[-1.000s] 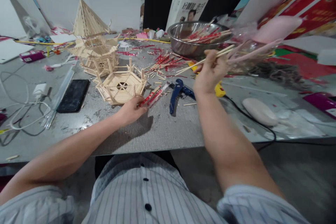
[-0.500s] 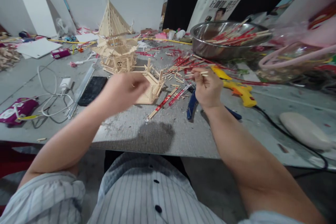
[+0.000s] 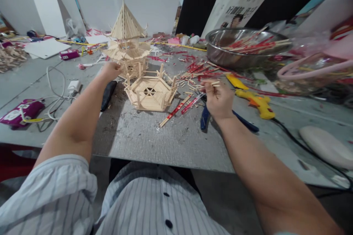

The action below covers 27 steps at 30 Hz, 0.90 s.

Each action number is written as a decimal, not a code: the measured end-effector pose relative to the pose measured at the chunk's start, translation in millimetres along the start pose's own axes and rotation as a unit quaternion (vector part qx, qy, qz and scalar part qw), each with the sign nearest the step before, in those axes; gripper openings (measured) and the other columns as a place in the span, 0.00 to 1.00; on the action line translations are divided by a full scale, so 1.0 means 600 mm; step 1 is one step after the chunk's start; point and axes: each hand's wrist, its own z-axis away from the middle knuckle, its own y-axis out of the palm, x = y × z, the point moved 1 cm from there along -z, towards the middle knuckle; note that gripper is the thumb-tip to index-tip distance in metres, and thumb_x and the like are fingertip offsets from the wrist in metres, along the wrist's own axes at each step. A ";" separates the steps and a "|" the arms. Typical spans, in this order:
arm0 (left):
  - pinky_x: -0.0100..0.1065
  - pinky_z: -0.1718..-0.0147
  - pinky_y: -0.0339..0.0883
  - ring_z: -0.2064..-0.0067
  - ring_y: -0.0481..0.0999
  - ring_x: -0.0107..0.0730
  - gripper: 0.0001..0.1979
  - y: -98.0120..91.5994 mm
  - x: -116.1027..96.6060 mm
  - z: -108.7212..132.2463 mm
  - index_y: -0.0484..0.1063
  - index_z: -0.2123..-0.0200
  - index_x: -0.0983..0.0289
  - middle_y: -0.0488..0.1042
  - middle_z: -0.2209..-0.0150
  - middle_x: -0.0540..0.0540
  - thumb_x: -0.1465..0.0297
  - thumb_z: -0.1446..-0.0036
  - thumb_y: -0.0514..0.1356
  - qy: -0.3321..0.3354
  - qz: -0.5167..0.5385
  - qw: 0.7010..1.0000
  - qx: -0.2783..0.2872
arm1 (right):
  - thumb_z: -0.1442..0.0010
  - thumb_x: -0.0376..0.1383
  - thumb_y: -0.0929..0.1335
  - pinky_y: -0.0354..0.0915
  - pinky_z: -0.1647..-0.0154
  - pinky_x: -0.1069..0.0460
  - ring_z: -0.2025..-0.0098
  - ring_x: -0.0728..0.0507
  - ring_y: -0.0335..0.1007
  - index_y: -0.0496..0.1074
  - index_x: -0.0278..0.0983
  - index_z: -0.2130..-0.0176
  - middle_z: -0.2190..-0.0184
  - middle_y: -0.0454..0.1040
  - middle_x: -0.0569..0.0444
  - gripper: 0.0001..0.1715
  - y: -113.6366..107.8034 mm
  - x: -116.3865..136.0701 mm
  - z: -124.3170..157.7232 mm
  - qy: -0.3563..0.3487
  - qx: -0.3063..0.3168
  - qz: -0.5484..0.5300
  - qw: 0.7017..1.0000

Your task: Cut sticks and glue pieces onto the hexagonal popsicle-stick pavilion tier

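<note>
Stick pagoda (image 3: 128, 25) stood upright toward the back of the grey table (image 3: 154, 139), left of centre, its steep roof topped by a tall finial. Just in front of it and slightly to the right sat a hexagonal stick base (image 3: 143, 99), with short posts rising along its rim and a spoked opening in its floor. The left hand (image 3: 111, 71) was at the left side of the pagoda's lower tier, fingers curled; whether it gripped or merely neared the structure could not be told. The right hand (image 3: 219, 97) pinched thin pale sticks (image 3: 215, 83) between thumb and fingers and partly hid a blue tool (image 3: 204, 117). Between base and tool lay red-banded sticks (image 3: 176, 110). Farther right rested a yellow glue gun (image 3: 256, 104); behind it, a steel bowl (image 3: 234, 58) contained red-wrapped sticks (image 3: 259, 46). A black phone (image 3: 108, 95) lay partly covered by the left forearm (image 3: 74, 117).
</note>
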 end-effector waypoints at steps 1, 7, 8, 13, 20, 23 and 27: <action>0.35 0.51 0.65 0.52 0.74 0.42 0.22 0.008 -0.003 -0.009 0.76 0.51 0.69 0.77 0.55 0.60 0.65 0.44 0.55 0.003 -0.009 1.000 0.001 | 0.36 0.56 0.60 0.70 0.66 0.45 0.70 0.41 0.76 0.74 0.42 0.63 0.73 0.76 0.51 0.25 0.000 -0.001 0.000 0.004 0.000 -0.002 1.000; 0.39 0.50 0.62 0.48 0.71 0.48 0.20 0.038 -0.011 -0.040 0.78 0.56 0.66 0.78 0.55 0.62 0.60 0.44 0.57 -0.006 -0.038 0.999 -0.015 | 0.37 0.56 0.61 0.70 0.67 0.45 0.71 0.41 0.76 0.74 0.43 0.63 0.74 0.76 0.53 0.23 0.001 -0.008 0.002 0.011 -0.011 -0.007 1.000; 0.41 0.49 0.61 0.47 0.70 0.51 0.19 0.042 -0.012 -0.040 0.79 0.57 0.65 0.78 0.56 0.62 0.59 0.45 0.57 -0.013 -0.043 0.999 -0.018 | 0.37 0.56 0.61 0.70 0.67 0.45 0.71 0.41 0.76 0.74 0.44 0.63 0.74 0.76 0.53 0.23 0.001 -0.008 0.002 0.012 -0.013 -0.006 1.000; 0.47 0.47 0.57 0.44 0.65 0.54 0.17 0.041 -0.021 -0.032 0.78 0.59 0.63 0.77 0.56 0.64 0.59 0.43 0.56 -0.025 -0.045 0.997 -0.058 | 0.37 0.57 0.61 0.70 0.69 0.46 0.71 0.42 0.76 0.74 0.44 0.64 0.74 0.76 0.54 0.24 -0.002 -0.005 0.000 0.016 -0.021 -0.005 1.000; 0.33 0.65 0.56 0.65 0.67 0.32 0.14 -0.011 -0.034 -0.040 0.77 0.62 0.65 0.73 0.70 0.53 0.64 0.41 0.55 -0.009 0.029 0.993 -0.114 | 0.37 0.57 0.61 0.69 0.68 0.45 0.70 0.42 0.76 0.75 0.42 0.64 0.73 0.76 0.53 0.26 -0.004 0.002 0.001 0.013 -0.011 0.003 1.000; 0.31 0.68 0.52 0.68 0.61 0.26 0.13 -0.031 -0.044 -0.041 0.76 0.64 0.67 0.69 0.74 0.48 0.64 0.39 0.55 0.005 0.041 0.992 -0.118 | 0.37 0.57 0.61 0.69 0.67 0.46 0.70 0.43 0.75 0.75 0.43 0.64 0.71 0.77 0.52 0.25 -0.004 0.002 0.001 0.006 -0.007 0.010 1.000; 0.31 0.69 0.49 0.69 0.56 0.23 0.14 -0.056 -0.063 -0.040 0.75 0.63 0.68 0.69 0.73 0.46 0.64 0.37 0.54 -0.001 0.031 0.991 -0.132 | 0.36 0.56 0.61 0.69 0.66 0.45 0.69 0.43 0.75 0.75 0.44 0.63 0.71 0.77 0.53 0.23 -0.003 0.002 0.002 0.011 0.008 0.010 1.000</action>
